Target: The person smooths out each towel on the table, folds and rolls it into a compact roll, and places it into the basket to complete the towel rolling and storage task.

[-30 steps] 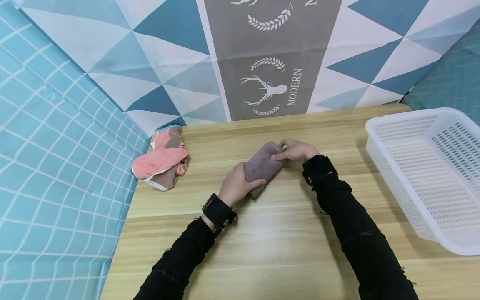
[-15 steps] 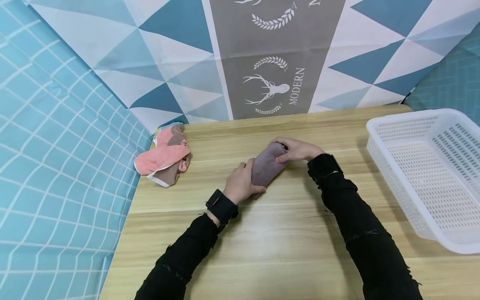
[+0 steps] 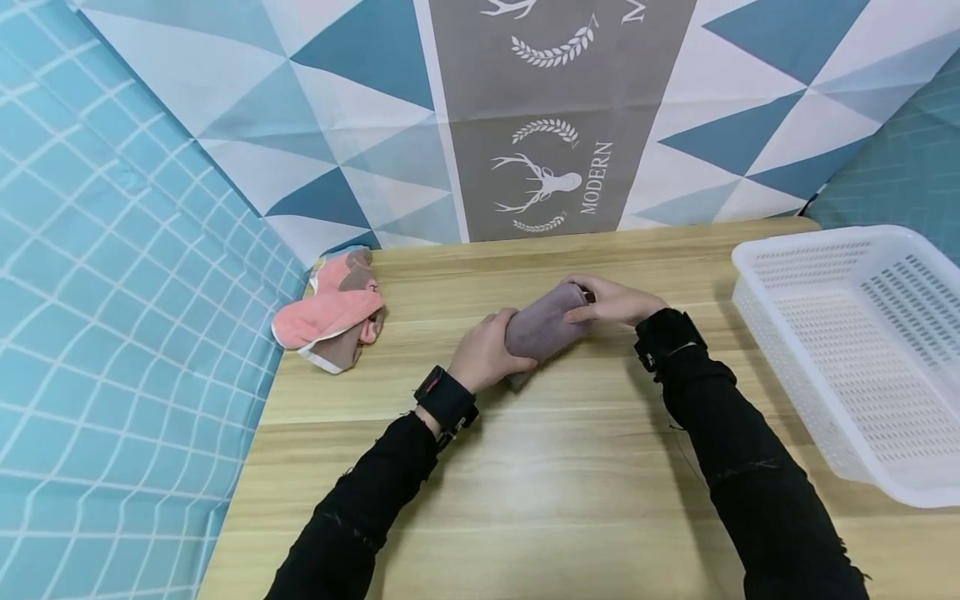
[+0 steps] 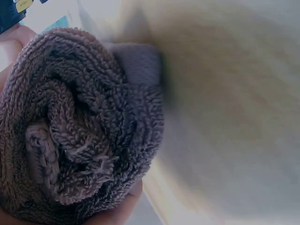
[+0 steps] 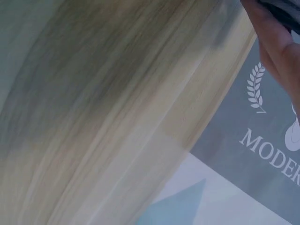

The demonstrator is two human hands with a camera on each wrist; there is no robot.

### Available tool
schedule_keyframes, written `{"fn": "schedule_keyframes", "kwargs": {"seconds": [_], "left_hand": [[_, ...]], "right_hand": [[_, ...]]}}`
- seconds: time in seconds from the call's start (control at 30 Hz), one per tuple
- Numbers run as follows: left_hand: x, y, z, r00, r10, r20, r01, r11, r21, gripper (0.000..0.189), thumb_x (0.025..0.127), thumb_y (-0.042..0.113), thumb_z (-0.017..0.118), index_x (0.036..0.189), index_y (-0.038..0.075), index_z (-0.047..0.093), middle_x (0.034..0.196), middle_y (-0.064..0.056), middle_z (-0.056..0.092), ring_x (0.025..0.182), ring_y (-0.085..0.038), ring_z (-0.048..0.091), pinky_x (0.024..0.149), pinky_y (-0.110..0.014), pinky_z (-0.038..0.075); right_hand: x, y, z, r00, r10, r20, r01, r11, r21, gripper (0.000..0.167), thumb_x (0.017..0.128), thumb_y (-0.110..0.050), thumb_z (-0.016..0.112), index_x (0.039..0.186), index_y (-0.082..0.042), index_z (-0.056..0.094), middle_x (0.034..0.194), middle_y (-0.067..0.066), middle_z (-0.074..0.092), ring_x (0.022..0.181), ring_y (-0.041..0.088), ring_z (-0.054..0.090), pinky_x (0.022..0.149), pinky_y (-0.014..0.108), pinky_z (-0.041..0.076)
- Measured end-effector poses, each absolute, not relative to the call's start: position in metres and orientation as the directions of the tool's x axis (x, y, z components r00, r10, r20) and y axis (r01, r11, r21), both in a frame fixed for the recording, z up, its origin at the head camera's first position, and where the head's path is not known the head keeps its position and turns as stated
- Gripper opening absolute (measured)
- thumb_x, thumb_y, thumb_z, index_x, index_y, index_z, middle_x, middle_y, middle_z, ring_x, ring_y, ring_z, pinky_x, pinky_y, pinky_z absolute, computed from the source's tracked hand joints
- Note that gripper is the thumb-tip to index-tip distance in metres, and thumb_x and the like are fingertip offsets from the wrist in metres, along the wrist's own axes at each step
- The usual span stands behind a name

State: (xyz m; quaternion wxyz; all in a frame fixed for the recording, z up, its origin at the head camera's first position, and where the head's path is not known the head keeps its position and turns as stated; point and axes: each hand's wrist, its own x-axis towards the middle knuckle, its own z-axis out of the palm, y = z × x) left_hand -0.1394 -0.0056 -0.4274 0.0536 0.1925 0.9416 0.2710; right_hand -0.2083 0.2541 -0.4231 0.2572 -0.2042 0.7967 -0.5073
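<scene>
Two hands on one rolled towel here, so going left to right. Far left is a light-blue sheet (image 3: 135,292) with a white grid. Next to it, on the back left corner of the wooden table (image 3: 540,508), there's a crumpled pink and brown cloth (image 3: 330,321). Then the left hand (image 3: 486,354), black strap (image 3: 447,400) on the wrist, gripping the near end of the purple-grey towel (image 3: 546,323), thumb on the side facing the person. That towel sits around the middle of the table, toward the back edge, angled up to the right; can't tell if its underside touches the wood. Left wrist cam looks right into the roll's end: fuzzy spiral layers, plus a smoother bit poking out beside it. Right hand (image 3: 615,302) pinches the far end, thumb on the near face, fingers over the back. Last, well apart on the right, a white perforated basket (image 3: 813,400). Behind everything hangs a triangle-print backdrop (image 3: 405,125) with MODERN lettering.
</scene>
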Motion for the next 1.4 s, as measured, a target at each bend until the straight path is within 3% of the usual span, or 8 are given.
{"fn": "schedule_keyframes", "kwargs": {"seconds": [0.2,0.43,0.53,0.73,1.03,1.2,1.4], "left_hand": [[-0.148,0.011,-0.413,-0.916,0.401,0.008,0.343,0.773,0.533,0.083,0.074,0.044,0.086,0.140,0.011,0.050,0.126,-0.012,0.062,0.110,-0.026,0.063,0.091,-0.042,0.052],[-0.155,0.034,-0.392,-0.894,0.448,0.016,0.368,0.714,0.596,0.083,0.074,0.052,0.083,0.139,0.011,0.050,0.126,-0.007,0.059,0.110,-0.020,0.059,0.091,-0.038,0.051],[-0.156,0.042,-0.386,-0.886,0.462,0.034,0.371,0.664,0.649,0.079,0.076,0.056,0.079,0.137,0.013,0.052,0.126,-0.003,0.058,0.109,-0.016,0.057,0.091,-0.035,0.050],[-0.159,0.061,-0.370,-0.860,0.498,0.108,0.395,0.517,0.759,0.072,0.079,0.053,0.078,0.135,0.014,0.055,0.126,0.001,0.060,0.108,-0.012,0.058,0.091,-0.031,0.049],[-0.158,0.088,-0.352,-0.806,0.584,0.098,0.417,0.441,0.795,0.077,0.079,0.034,0.080,0.144,0.012,0.045,0.133,-0.002,0.056,0.114,-0.014,0.055,0.095,-0.028,0.046],[-0.155,0.106,-0.350,-0.793,0.594,0.134,0.445,0.415,0.793,0.075,0.081,0.034,0.079,0.147,0.017,0.046,0.140,-0.003,0.053,0.122,-0.015,0.052,0.098,-0.029,0.044],[-0.148,0.139,-0.346,-0.758,0.631,0.168,0.478,0.361,0.801,0.073,0.083,0.034,0.079,0.148,0.022,0.048,0.141,0.003,0.057,0.119,-0.006,0.053,0.093,-0.018,0.042]], "right_hand": [[-0.207,0.271,-0.403,-0.802,-0.545,-0.243,-0.035,0.450,-0.892,0.067,0.094,-0.018,0.069,0.148,0.000,0.035,0.145,0.020,0.041,0.136,0.033,0.037,0.113,0.052,0.030],[-0.201,0.300,-0.377,-0.822,-0.500,-0.273,-0.005,0.486,-0.874,0.064,0.096,-0.016,0.065,0.149,0.001,0.033,0.143,0.023,0.040,0.132,0.035,0.040,0.103,0.047,0.041],[-0.196,0.313,-0.366,-0.830,-0.467,-0.306,0.027,0.514,-0.857,0.070,0.098,-0.019,0.063,0.152,0.002,0.025,0.149,0.026,0.033,0.136,0.037,0.036,0.102,0.048,0.042],[-0.187,0.341,-0.342,-0.839,-0.406,-0.361,0.099,0.539,-0.836,0.077,0.101,-0.027,0.058,0.156,-0.001,0.009,0.156,0.029,0.020,0.141,0.041,0.030,0.107,0.055,0.038],[-0.176,0.368,-0.320,-0.840,-0.392,-0.376,0.102,0.566,-0.818,0.074,0.105,-0.036,0.048,0.159,-0.011,0.003,0.160,0.028,0.012,0.145,0.042,0.025,0.110,0.058,0.033],[-0.168,0.386,-0.312,-0.840,-0.358,-0.408,0.124,0.606,-0.786,0.078,0.105,-0.042,0.044,0.160,-0.013,-0.004,0.162,0.028,0.003,0.147,0.046,0.019,0.112,0.060,0.030],[-0.153,0.423,-0.306,-0.832,-0.325,-0.449,0.158,0.638,-0.754,0.079,0.108,-0.040,0.038,0.157,-0.009,-0.016,0.160,0.031,-0.014,0.147,0.051,0.003,0.113,0.066,0.020]]}}
